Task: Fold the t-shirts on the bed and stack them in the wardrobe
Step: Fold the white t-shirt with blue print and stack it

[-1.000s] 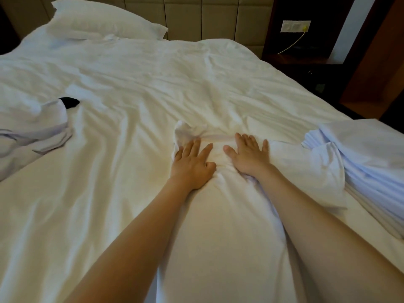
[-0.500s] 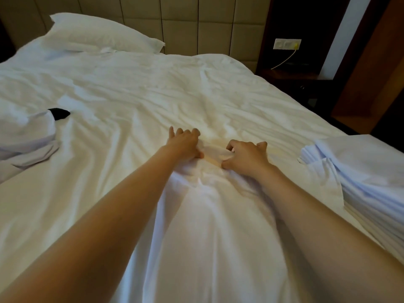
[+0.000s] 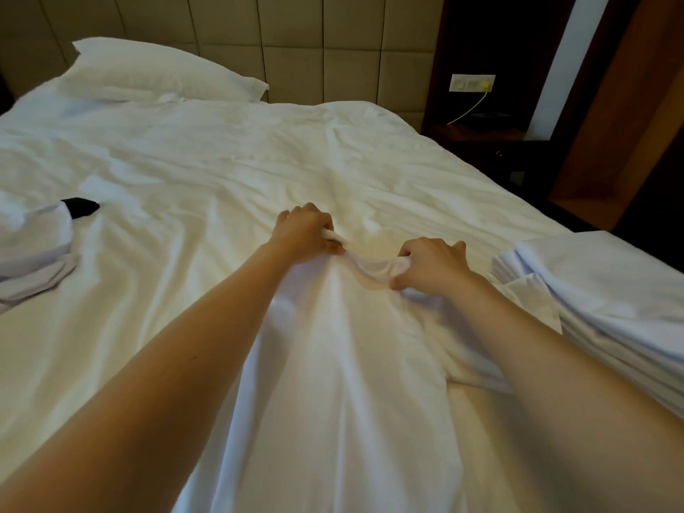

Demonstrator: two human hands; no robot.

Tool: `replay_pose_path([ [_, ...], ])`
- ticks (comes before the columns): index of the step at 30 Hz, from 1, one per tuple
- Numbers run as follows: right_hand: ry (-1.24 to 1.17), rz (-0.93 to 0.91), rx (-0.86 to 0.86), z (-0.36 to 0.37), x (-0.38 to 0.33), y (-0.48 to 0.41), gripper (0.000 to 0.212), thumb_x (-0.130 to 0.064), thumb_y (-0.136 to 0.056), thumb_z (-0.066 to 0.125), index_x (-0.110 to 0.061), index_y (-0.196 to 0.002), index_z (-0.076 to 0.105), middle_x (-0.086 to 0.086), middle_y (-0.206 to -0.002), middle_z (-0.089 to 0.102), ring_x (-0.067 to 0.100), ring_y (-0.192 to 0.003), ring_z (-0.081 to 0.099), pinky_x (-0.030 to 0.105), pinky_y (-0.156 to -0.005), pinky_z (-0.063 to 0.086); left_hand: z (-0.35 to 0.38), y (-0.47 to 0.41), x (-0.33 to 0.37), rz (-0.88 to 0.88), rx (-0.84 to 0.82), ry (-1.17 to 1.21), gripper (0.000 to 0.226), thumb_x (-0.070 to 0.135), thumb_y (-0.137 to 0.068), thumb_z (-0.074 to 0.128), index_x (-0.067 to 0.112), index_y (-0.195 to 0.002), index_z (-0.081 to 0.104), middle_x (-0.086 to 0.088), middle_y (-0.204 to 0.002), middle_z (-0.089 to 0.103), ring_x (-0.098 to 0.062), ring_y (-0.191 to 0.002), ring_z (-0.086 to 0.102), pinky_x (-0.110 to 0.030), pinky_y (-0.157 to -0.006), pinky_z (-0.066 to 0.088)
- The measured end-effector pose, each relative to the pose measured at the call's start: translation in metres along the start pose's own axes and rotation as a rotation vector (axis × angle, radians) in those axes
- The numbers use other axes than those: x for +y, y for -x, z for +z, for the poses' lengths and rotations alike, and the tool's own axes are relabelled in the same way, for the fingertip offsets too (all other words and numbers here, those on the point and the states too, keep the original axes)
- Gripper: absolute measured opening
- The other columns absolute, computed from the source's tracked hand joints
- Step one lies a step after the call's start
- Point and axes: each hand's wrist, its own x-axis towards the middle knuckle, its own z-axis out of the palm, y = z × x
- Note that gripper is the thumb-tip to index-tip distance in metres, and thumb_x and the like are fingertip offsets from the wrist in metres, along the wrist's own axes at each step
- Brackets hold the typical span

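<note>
a white t-shirt (image 3: 333, 383) lies spread on the bed (image 3: 222, 161), running from the near edge up to about the middle of the bedcover. its far end is bunched up where both hands meet it. the left hand (image 3: 305, 231) has its fingers curled round a fold of the shirt's far edge and grips it, knuckles up. the right hand (image 3: 431, 268) sits a little nearer the right edge of the bed and grips the same far edge, thumb under and fingers over the cloth. a short band of fabric stretches between the two hands. both bare forearms reach in from the near edge, one on each side of the shirt.

along the right edge of the bed sits a stack of folded white garments (image 3: 599, 290), just beside the right forearm, and the shirt's right side touches it. at the left edge lies a loose heap of white clothes (image 3: 33, 246) with a small black item (image 3: 81, 207) against its far side; what that item is cannot be told.

a white pillow (image 3: 155, 72) rests at the far left corner against a padded beige headboard (image 3: 296, 42). beyond the far right corner a dark nightstand (image 3: 481, 137) stands under a wall socket (image 3: 472, 82), and a pale cable (image 3: 468, 111) hangs from the socket down to it.
</note>
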Motion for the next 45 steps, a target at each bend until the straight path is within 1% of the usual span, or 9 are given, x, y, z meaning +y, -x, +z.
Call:
replay_pose_path([
  [6,-0.085,0.069,-0.124,-0.008,0.031,0.001,0.038,-0.049,-0.081,0.066,-0.014,-0.077,0.052,-0.003,-0.074,0.052,0.021,-0.082,0.05,0.036,-0.083,0.03,0.029,-0.007,0.005,-0.101,-0.277,-0.043,0.047,0.044,-0.088,0.058,0.015,-0.122,0.042,-0.009,-0.122,0.055,-0.029,-0.114,0.049,-0.038,-0.095,0.03],
  [11,-0.12,0.078,-0.331,-0.03,0.048,0.007,0.038,-0.047,-0.073,0.076,-0.013,-0.083,0.063,0.0,-0.08,0.06,0.021,-0.084,0.058,0.029,-0.068,0.041,0.015,-0.008,0.002,-0.095,-0.31,-0.166,0.02,0.029,-0.091,0.05,0.01,-0.09,0.056,-0.004,-0.091,0.056,-0.03,-0.108,0.053,-0.033,-0.088,0.032],
  [13,-0.084,0.079,-0.359,-0.036,0.05,0.013,0.035,-0.042,-0.074,0.077,-0.011,-0.083,0.063,0.002,-0.08,0.06,0.022,-0.081,0.058,0.029,-0.066,0.041,0.005,-0.005,0.0,-0.074,-0.285,-0.083,0.023,0.023,-0.093,0.049,0.003,-0.1,0.058,-0.013,-0.103,0.06,-0.031,-0.104,0.054,-0.032,-0.084,0.037],
  [17,-0.076,0.076,-0.232,-0.05,0.039,0.024,0.041,-0.037,-0.075,0.077,-0.013,-0.065,0.046,0.001,-0.066,0.046,0.018,-0.06,0.044,0.027,-0.051,0.028,-0.034,0.005,0.005,-0.082,-0.156,0.195,0.028,0.017,-0.095,0.05,-0.002,-0.116,0.051,-0.019,-0.116,0.057,-0.028,-0.098,0.05,-0.027,-0.074,0.032],
  [28,-0.439,-0.009,0.066,-0.164,0.021,0.069,0.055,-0.043,-0.076,0.075,-0.013,-0.052,0.035,0.002,-0.054,0.034,0.016,-0.053,0.036,0.031,-0.054,0.023,-0.193,0.042,0.033,-0.007,0.129,0.559,0.011,0.017,-0.095,0.051,0.008,-0.098,0.057,-0.008,-0.094,0.055,-0.02,-0.088,0.049,-0.023,-0.065,0.039],
  [32,-0.583,-0.034,0.234,-0.22,0.011,0.095,0.035,-0.035,-0.077,0.076,-0.004,-0.073,0.062,0.005,-0.068,0.054,0.018,-0.067,0.053,0.029,-0.059,0.038,-0.264,0.07,0.047,0.034,0.24,0.589,0.014,0.019,-0.093,0.057,0.009,-0.083,0.059,0.001,-0.071,0.052,-0.012,-0.066,0.048,-0.019,-0.058,0.038],
  [35,-0.59,-0.08,0.351,-0.257,-0.005,0.113,0.026,-0.032,-0.082,0.071,-0.008,-0.079,0.062,0.004,-0.074,0.058,0.021,-0.075,0.056,0.031,-0.068,0.042,-0.307,0.086,0.064,0.049,0.352,0.648,0.011,0.019,-0.093,0.056,0.011,-0.091,0.062,0.002,-0.073,0.054,-0.009,-0.066,0.048,-0.019,-0.058,0.04],
  [40,-0.617,-0.178,0.583,-0.318,-0.034,0.156,0.023,-0.03,-0.088,0.066,-0.015,-0.075,0.053,-0.001,-0.07,0.053,0.016,-0.067,0.051,0.026,-0.058,0.037,-0.383,0.115,0.091,0.05,0.526,0.683,0.016,0.021,-0.091,0.056,0.014,-0.077,0.06,0.0,-0.071,0.053,-0.014,-0.067,0.047,-0.025,-0.061,0.041],
  [45,-0.284,-0.184,0.745,-0.377,-0.053,0.206,0.038,-0.052,-0.089,0.054,-0.015,-0.084,0.059,0.002,-0.078,0.057,0.022,-0.076,0.054,0.029,-0.06,0.036,-0.456,0.153,0.117,0.087,0.678,0.596,0.016,0.02,-0.091,0.058,0.015,-0.076,0.061,-0.001,-0.073,0.055,-0.013,-0.072,0.049,-0.024,-0.064,0.04],
])
